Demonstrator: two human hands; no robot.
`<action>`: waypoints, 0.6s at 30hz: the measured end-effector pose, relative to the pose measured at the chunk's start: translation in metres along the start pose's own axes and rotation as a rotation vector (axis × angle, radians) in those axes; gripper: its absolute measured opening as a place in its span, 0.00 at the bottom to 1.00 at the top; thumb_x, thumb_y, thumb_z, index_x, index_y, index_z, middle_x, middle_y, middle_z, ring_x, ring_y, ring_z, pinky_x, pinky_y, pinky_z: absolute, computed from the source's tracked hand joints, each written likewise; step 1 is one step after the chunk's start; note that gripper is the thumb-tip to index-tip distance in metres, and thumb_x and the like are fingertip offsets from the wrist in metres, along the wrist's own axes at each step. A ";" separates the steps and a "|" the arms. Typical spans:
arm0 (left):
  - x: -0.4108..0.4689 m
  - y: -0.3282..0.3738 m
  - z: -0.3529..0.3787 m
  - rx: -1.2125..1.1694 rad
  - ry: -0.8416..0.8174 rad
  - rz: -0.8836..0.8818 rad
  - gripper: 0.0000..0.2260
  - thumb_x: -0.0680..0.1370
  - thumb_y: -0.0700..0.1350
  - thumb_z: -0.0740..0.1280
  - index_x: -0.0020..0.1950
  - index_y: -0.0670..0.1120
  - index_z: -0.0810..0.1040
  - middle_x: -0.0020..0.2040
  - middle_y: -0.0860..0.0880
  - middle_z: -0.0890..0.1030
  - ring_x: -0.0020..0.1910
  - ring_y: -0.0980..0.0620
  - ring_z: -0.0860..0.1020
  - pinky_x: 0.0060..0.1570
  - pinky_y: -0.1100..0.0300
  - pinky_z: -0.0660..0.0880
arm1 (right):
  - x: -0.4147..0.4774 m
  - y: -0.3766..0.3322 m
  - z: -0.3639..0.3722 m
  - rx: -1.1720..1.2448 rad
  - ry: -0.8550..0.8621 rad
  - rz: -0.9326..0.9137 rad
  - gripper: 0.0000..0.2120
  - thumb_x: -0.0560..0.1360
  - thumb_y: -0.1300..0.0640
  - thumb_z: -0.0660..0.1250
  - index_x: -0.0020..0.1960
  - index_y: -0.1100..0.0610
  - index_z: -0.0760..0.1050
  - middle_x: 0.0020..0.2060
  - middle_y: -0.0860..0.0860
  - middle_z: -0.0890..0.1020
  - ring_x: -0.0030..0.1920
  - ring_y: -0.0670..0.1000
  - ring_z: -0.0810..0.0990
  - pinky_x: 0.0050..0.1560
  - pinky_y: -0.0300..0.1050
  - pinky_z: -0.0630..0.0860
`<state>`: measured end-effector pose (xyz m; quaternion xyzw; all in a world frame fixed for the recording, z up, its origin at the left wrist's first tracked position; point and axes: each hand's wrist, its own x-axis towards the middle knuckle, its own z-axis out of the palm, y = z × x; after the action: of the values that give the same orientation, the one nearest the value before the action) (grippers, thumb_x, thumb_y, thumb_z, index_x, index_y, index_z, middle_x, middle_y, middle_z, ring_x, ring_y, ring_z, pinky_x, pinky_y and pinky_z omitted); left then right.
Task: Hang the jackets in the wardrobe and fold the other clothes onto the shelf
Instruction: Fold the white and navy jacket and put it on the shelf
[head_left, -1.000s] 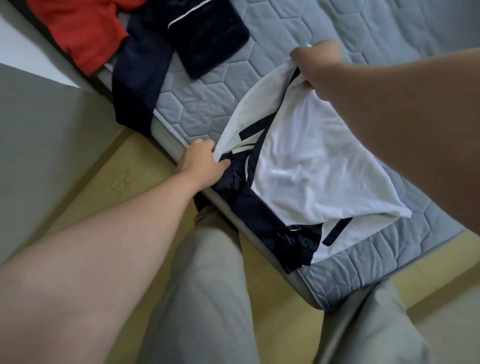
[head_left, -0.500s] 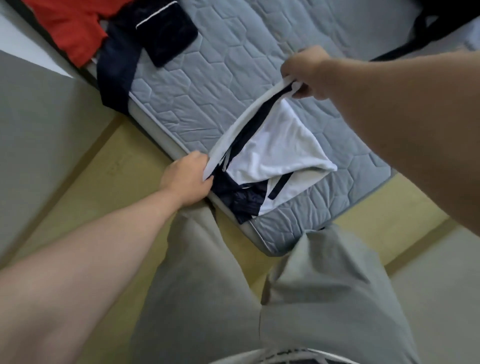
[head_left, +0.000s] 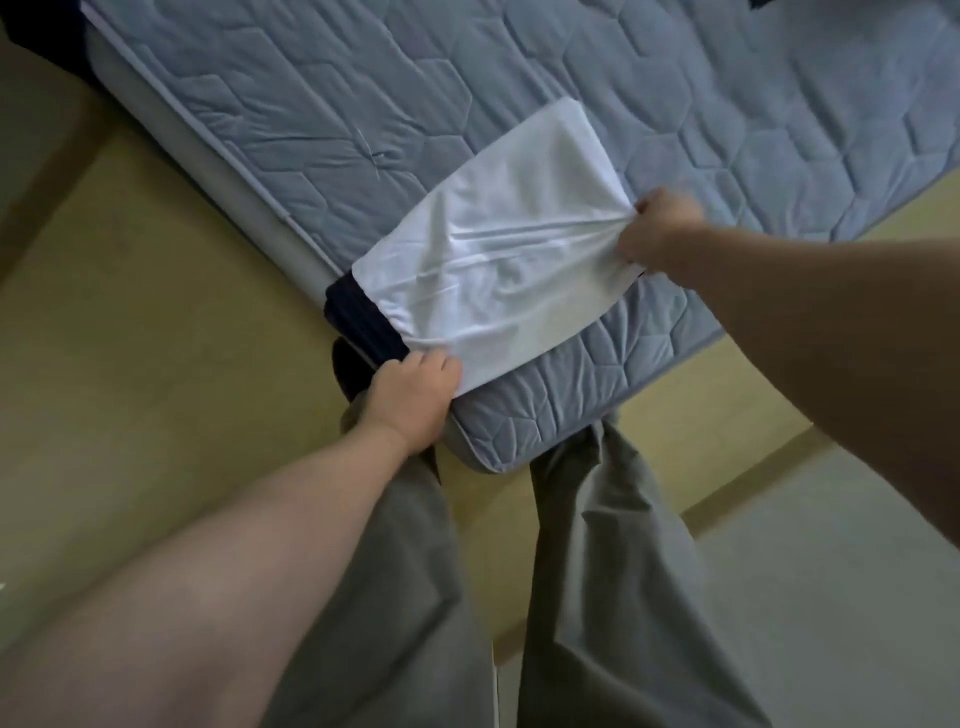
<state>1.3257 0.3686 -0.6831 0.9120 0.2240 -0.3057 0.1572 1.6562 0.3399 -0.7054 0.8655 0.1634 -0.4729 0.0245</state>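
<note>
A white garment with a dark navy band (head_left: 498, 244) lies folded over on the near corner of the grey quilted mattress (head_left: 363, 104). The navy band hangs at the mattress edge on the left. My left hand (head_left: 410, 400) grips the garment's near corner by the navy band at the mattress edge. My right hand (head_left: 660, 228) pinches the garment's right edge, and the cloth is pulled into creases between the two hands.
My grey trouser legs (head_left: 597, 571) stand against the mattress corner. Yellowish floor (head_left: 156, 338) runs along the left of the bed. A paler floor strip (head_left: 857, 571) lies at the right. A dark cloth edge (head_left: 31, 21) shows at the top left corner.
The garment has been folded over, so its white side faces up and the navy stripes are hidden. My right hand came down and right. The red and navy clothes have left the view.
</note>
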 end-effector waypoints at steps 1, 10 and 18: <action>0.003 0.001 0.009 0.024 -0.022 -0.012 0.13 0.73 0.38 0.67 0.57 0.45 0.73 0.53 0.45 0.76 0.49 0.42 0.77 0.36 0.53 0.66 | 0.006 0.006 0.008 0.005 0.014 0.007 0.16 0.74 0.63 0.66 0.61 0.63 0.77 0.52 0.60 0.81 0.50 0.60 0.80 0.55 0.55 0.80; 0.024 0.006 0.032 0.114 -0.144 -0.005 0.20 0.76 0.51 0.70 0.62 0.47 0.66 0.58 0.46 0.73 0.55 0.46 0.75 0.48 0.53 0.72 | 0.022 0.025 0.039 -0.142 0.151 0.048 0.20 0.76 0.59 0.60 0.68 0.60 0.71 0.65 0.62 0.75 0.66 0.65 0.74 0.67 0.58 0.72; 0.047 0.013 0.002 0.098 -0.014 -0.139 0.19 0.76 0.51 0.68 0.62 0.47 0.67 0.56 0.46 0.76 0.52 0.46 0.78 0.43 0.53 0.67 | 0.026 0.034 0.033 0.019 0.066 0.050 0.20 0.76 0.56 0.61 0.66 0.62 0.72 0.62 0.62 0.77 0.62 0.64 0.76 0.57 0.50 0.73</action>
<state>1.3645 0.3713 -0.7122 0.8987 0.2704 -0.3327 0.0921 1.6529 0.3084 -0.7488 0.8848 0.1378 -0.4446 0.0229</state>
